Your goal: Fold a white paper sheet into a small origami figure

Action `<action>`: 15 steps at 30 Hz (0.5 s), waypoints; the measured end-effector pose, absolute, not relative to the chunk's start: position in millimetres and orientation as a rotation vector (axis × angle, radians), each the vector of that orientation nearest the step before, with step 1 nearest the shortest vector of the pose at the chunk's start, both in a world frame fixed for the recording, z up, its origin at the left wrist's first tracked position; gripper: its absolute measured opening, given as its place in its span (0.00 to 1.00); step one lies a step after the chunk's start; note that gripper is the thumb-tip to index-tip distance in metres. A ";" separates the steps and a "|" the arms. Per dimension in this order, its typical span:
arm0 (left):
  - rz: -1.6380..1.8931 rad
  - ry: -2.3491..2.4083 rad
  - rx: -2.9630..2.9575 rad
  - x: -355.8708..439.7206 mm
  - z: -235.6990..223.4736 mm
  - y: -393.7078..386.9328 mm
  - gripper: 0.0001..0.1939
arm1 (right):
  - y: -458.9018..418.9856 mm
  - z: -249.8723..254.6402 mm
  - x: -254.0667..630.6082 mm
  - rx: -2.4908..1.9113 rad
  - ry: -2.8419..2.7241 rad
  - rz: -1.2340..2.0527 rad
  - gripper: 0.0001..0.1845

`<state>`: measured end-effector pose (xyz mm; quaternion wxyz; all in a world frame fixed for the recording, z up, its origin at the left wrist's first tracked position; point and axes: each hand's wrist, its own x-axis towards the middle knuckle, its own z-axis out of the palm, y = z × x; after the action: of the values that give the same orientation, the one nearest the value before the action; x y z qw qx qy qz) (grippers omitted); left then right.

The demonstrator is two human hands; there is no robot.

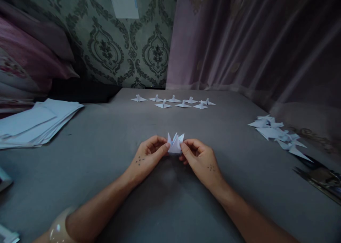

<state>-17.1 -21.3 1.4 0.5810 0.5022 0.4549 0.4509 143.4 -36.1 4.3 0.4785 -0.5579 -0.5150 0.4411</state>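
Between my two hands, over the middle of the grey table point(112, 129), is a small white folded-paper figure point(175, 146) with several points sticking up. My left hand point(150, 154) pinches its left side between thumb and fingers. On the opposite side my right hand point(199, 157) pinches the right edge the same way. The fingertips behind the paper are partly hidden. Farther back stand several finished white paper cranes point(163, 104) in two rows, apart from my hands.
A stack of white paper sheets point(39, 124) lies at the left. More folded paper cranes point(279, 133) are heaped at the right, near a dark flat object point(319, 177) I cannot identify. Black cloth point(82, 90) lies at the back left, and a pink curtain point(207, 40) hangs behind.
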 end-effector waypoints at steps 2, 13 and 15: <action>1.058 1.067 1.193 -17.3 1.0 -21.0 0.12 | -36.0 4.7 143.2 -1.365 -1.260 1.079 0.14; 1.097 0.981 1.204 -17.0 -5.7 -16.9 0.14 | -33.1 3.6 145.2 -1.305 -1.274 1.187 0.15; 1.042 0.984 1.134 -16.9 -4.8 -16.4 0.15 | -31.7 4.0 145.4 -1.294 -1.261 1.229 0.18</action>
<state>-16.9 -16.4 -4.8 0.6108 0.4912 0.4264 0.4515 145.4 -31.7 4.0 0.4604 -0.5257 -0.5123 0.4992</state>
